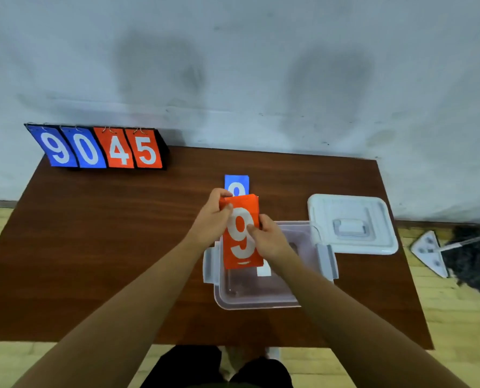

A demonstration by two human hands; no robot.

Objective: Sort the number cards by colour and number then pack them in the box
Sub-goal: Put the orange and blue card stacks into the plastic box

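Both hands [213,217] grip orange cards [241,233] | long axis upright

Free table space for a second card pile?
Widest: left half of the table, between scoreboard and near edge, left of the box. Also the back strip between blue card and lid. Crowded: right side, box beside lid, left hand and right hand holding orange cards over it.
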